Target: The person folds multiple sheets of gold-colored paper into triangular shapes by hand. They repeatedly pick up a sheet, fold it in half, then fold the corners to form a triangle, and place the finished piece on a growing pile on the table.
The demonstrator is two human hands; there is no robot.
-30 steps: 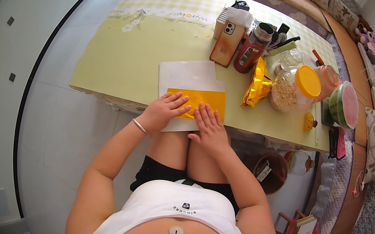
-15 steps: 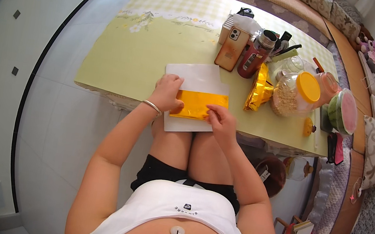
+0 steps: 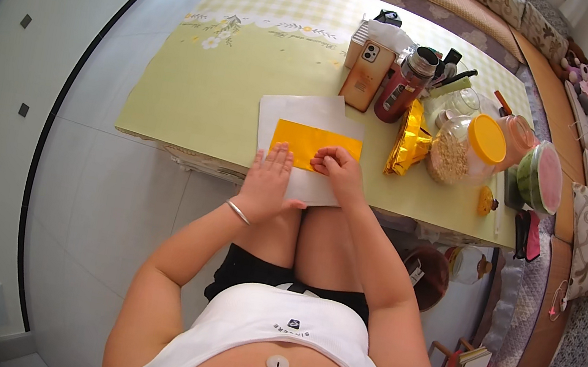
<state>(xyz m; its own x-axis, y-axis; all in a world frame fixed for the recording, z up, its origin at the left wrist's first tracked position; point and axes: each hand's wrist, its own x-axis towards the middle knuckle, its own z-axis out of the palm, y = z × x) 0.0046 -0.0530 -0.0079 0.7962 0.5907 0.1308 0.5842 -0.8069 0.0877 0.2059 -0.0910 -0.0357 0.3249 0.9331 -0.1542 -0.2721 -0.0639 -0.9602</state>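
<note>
A rectangle of shiny gold foil paper (image 3: 309,137) lies on white sheets (image 3: 321,111) at the table's near edge. My left hand (image 3: 268,179) is open and flat, its straight fingertips on the foil's near left part and its palm over the white sheet. A silver bangle rings that wrist. Bent together, the fingers of my right hand (image 3: 342,172) are closed at the foil's near right part. Whether they pinch its edge is hidden. Right of the sheets stands a crumpled bundle of gold foil (image 3: 410,142).
Farther back on the table (image 3: 201,92) are a propped phone (image 3: 367,76) and a red thermos (image 3: 404,86). Toward the right are a yellow-lidded jar (image 3: 460,152) and a wrapped half watermelon (image 3: 541,176). A brown bin (image 3: 429,278) stands below the table.
The foil paper has moved slightly away from me and now looks flat. My left hand has come off its left edge and spread onto its near part. My right hand has shifted slightly up and left.
</note>
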